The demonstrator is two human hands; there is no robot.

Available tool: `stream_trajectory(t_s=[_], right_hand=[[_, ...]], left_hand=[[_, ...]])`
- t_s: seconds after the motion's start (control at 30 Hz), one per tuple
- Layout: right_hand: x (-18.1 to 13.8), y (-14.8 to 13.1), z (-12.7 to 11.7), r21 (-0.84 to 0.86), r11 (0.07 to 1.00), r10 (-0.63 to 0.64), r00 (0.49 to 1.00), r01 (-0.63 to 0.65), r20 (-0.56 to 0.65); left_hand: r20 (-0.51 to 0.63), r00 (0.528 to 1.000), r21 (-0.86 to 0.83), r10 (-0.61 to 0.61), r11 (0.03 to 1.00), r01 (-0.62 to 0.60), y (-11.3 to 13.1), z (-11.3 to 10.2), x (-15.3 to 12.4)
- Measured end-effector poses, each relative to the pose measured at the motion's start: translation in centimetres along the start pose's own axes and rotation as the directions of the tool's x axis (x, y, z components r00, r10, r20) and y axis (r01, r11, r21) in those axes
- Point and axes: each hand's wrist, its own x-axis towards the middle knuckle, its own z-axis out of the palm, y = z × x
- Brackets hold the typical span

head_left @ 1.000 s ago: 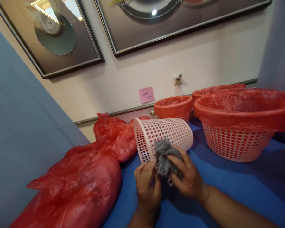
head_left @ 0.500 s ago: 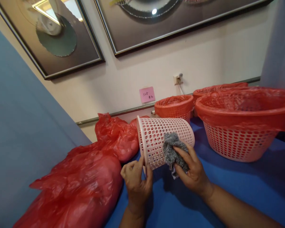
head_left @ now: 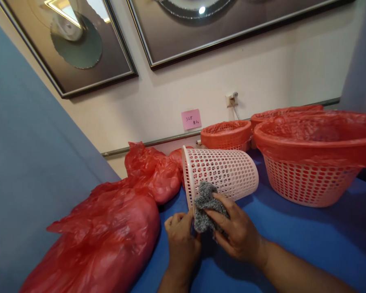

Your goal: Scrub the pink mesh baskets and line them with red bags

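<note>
A pink perforated plastic basket (head_left: 228,167) lies tilted on its side above the blue surface, its open rim facing left. My left hand (head_left: 183,238) is closed on the lower part of that rim, with the fingertips partly hidden behind it. In my right hand (head_left: 239,232) is a bunched grey cloth (head_left: 209,207), pressed against the basket's lower side close to the rim. The thumb and fingers of this hand are curled round the cloth.
Red plastic bags (head_left: 110,232), bulging, lie along the left. A large pink basket lined with red plastic (head_left: 308,175) stands at right, with a smaller lined basket (head_left: 225,132) behind. The wall bears a pink note (head_left: 191,119) and a socket (head_left: 232,100).
The cloth in my right hand has moved left and down along the basket to its rim. The basket has shifted slightly right, and my left hand still holds its rim.
</note>
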Motion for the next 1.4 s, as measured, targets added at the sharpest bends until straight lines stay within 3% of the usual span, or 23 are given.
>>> stream_trajectory(t_s=[0.07, 0.13, 0.23, 0.3, 0.33, 0.4, 0.47, 0.53, 0.6, 0.63, 0.67, 0.73, 0.83, 0.9, 0.97, 1.1, 1.17, 1.3, 1.4], right_hand=[[0.0, 1.0, 0.1, -0.025, 0.998, 0.061, 0.998, -0.062, -0.035], [0.0, 3.5, -0.2, -0.079, 0.963, 0.242, 0.955, -0.258, -0.171], [0.1, 8.0, -1.0, -0.080, 0.806, 0.521, 0.766, -0.587, -0.376], [0.1, 9.4, -1.3, -0.053, 0.734, 0.596, 0.680, -0.677, -0.426], [0.1, 9.4, -1.3, -0.049, 0.738, 0.594, 0.682, -0.673, -0.427], [0.1, 7.7, -1.1, -0.063, 0.822, 0.508, 0.777, -0.567, -0.372], [0.1, 4.8, -0.5, -0.067, 0.940, 0.313, 0.923, -0.335, -0.226], [0.0, 1.9, 0.1, -0.009, 0.997, 0.072, 0.995, -0.073, -0.071], [-0.1, 0.5, 0.5, 0.047, 0.997, -0.066, 0.998, 0.067, -0.012], [-0.1, 0.6, 0.6, 0.048, 0.997, -0.065, 0.998, 0.066, -0.018], [-0.1, 1.1, 0.5, 0.030, 0.999, -0.016, 0.999, 0.017, -0.045], [-0.1, 3.5, 0.3, -0.031, 0.980, 0.191, 0.968, -0.199, -0.161], [-0.1, 7.8, -0.5, -0.035, 0.834, 0.493, 0.772, -0.551, -0.400], [0.0, 9.5, -0.8, -0.006, 0.769, 0.564, 0.682, -0.639, -0.466], [0.0, 9.5, -0.8, -0.006, 0.780, 0.557, 0.700, -0.625, -0.447], [0.1, 6.9, -0.2, -0.016, 0.870, 0.464, 0.829, -0.493, -0.312], [0.1, 5.8, 0.0, -0.017, 0.891, 0.434, 0.862, -0.454, -0.262], [0.0, 5.7, 0.0, -0.027, 0.899, 0.418, 0.874, -0.437, -0.246], [0.1, 7.1, -0.3, -0.050, 0.874, 0.448, 0.841, -0.483, -0.303]], left_hand=[[0.012, 0.999, 0.011, -0.042, 0.999, 0.042, -0.1, 0.2, -0.1], [0.027, 0.995, 0.002, -0.097, 0.995, 0.097, -0.1, 0.5, -0.3], [0.048, 0.992, -0.045, -0.118, 0.992, 0.120, 0.1, 0.9, -0.5], [0.059, 0.992, -0.078, -0.113, 0.990, 0.118, 0.1, 1.1, -0.5], [0.057, 0.992, -0.092, -0.113, 0.989, 0.118, 0.2, 1.1, -0.5], [0.051, 0.993, -0.111, -0.111, 0.987, 0.116, 0.1, 1.2, -0.5], [0.057, 0.994, -0.130, -0.094, 0.986, 0.100, 0.0, 1.2, -0.5], [0.062, 0.997, -0.160, -0.039, 0.986, 0.048, -0.1, 1.1, -0.6], [0.057, 0.998, -0.178, 0.002, 0.984, 0.008, -0.3, 1.1, -0.6], [0.057, 0.998, -0.175, -0.004, 0.984, 0.014, -0.4, 1.1, -0.6], [0.064, 0.997, -0.164, -0.030, 0.986, 0.040, -0.4, 1.2, -0.6], [0.089, 0.990, -0.143, -0.107, 0.983, 0.119, -0.6, 1.4, -0.5], [0.129, 0.976, -0.151, -0.177, 0.969, 0.196, -1.0, 1.7, -0.6], [0.156, 0.968, -0.168, -0.199, 0.960, 0.224, -1.2, 1.8, -0.6], [0.184, 0.960, -0.184, -0.212, 0.952, 0.246, -1.3, 1.7, -0.4], [0.176, 0.955, -0.229, -0.237, 0.934, 0.274, -1.7, 0.8, 1.5], [0.165, 0.951, -0.259, -0.261, 0.919, 0.297, -1.9, 0.4, 3.1], [0.137, 0.954, -0.285, -0.266, 0.912, 0.295, -2.2, 0.8, 6.0], [0.067, 0.972, -0.253, -0.227, 0.938, 0.237, -2.0, 1.6, 6.2]])
